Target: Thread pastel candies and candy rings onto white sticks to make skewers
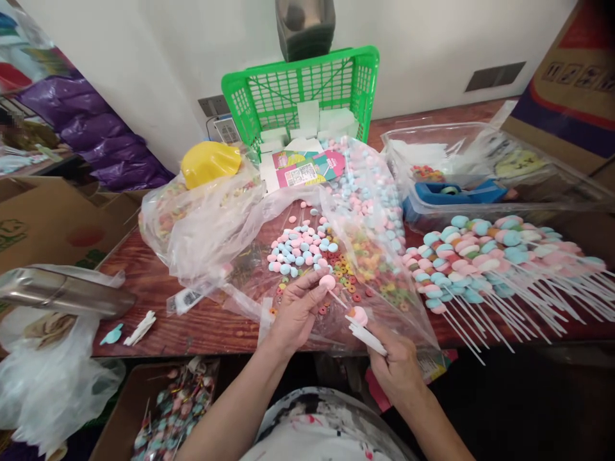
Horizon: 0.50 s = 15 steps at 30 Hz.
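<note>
Nearest the body, the right hand (396, 362) has its fingers closed around a bundle of white sticks (369, 338), with a second pink sweet (360, 315) and an orange ring (352, 312) just beyond the bundle's tips. The left hand (300, 310) pinches a pink sweet (327, 282) between thumb and fingertips, above the front of the table (158, 336). A single white stick (340, 298) spans the gap between the two sweets; whether its tip is inside the left-hand one is hard to tell at this angle.

That pinch is small, so a slip of the thumb could send the sweet down onto the clear plastic sheet (418, 320). Pushing off-centre could crack it or bend the stick, and a loosened right palm could shed the spare sticks.

Farther out lie loose pink and blue sweets (300, 250) and coloured rings (353, 288). To the right, the ends of the stacked sweets on sticks (500, 250) jut past the table's edge, where a passing forearm could snag and drag them off. Behind everything stands a green basket (372, 83).
</note>
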Tool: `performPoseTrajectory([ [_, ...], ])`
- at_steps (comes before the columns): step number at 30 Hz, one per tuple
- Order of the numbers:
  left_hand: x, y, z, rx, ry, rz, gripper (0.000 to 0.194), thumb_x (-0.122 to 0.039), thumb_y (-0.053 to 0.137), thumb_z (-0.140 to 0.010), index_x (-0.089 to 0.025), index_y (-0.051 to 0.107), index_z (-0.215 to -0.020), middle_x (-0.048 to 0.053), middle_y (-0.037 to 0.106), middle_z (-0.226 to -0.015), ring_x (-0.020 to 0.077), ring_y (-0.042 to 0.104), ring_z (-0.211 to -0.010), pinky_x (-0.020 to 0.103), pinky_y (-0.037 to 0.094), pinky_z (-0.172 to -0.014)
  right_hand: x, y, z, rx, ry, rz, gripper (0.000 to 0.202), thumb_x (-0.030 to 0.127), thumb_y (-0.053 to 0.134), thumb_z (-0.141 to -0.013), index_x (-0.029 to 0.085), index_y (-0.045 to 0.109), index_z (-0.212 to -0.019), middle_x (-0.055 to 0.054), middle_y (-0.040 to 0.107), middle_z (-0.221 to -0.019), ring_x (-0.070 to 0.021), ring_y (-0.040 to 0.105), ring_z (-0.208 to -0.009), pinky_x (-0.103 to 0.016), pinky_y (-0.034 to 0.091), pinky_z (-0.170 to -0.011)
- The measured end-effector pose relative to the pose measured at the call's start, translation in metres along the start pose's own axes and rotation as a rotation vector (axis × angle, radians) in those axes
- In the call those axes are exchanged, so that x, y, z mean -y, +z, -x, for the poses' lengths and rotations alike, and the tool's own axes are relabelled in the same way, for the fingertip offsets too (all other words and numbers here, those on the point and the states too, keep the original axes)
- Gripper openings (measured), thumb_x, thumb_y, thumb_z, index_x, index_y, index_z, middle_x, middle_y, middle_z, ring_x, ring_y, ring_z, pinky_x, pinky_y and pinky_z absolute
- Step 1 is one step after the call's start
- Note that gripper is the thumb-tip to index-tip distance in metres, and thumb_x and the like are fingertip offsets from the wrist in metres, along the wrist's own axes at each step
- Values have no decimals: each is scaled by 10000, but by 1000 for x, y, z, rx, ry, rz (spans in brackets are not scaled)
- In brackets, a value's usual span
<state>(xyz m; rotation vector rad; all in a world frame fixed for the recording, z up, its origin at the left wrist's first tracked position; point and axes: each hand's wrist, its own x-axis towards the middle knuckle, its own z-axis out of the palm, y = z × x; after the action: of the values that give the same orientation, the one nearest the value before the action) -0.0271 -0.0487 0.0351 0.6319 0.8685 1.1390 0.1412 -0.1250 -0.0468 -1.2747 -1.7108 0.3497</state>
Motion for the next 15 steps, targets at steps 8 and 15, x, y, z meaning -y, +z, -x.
performPoseTrajectory([
  [8, 9, -6, -4, -1, 57, 29, 338, -208, 865, -560, -198, 765, -882, 21, 753, -865, 154, 703, -784, 259, 543, -781, 4, 1, 1, 14, -7, 93, 439, 31, 421, -743, 152, 657, -1093, -84, 746, -944, -188, 721, -806, -257, 549, -681],
  [15, 14, -26, -8, 34, 578, -495, 209, -150, 777, -687, -233, 770, -879, 46, 758, -910, 195, 698, -876, 322, 557, -811, 18, -3, 0, 70, 11, 223, 439, 41, 401, -730, 153, 689, -1043, -92, 757, -873, -206, 726, -713, -262, 538, -606],
])
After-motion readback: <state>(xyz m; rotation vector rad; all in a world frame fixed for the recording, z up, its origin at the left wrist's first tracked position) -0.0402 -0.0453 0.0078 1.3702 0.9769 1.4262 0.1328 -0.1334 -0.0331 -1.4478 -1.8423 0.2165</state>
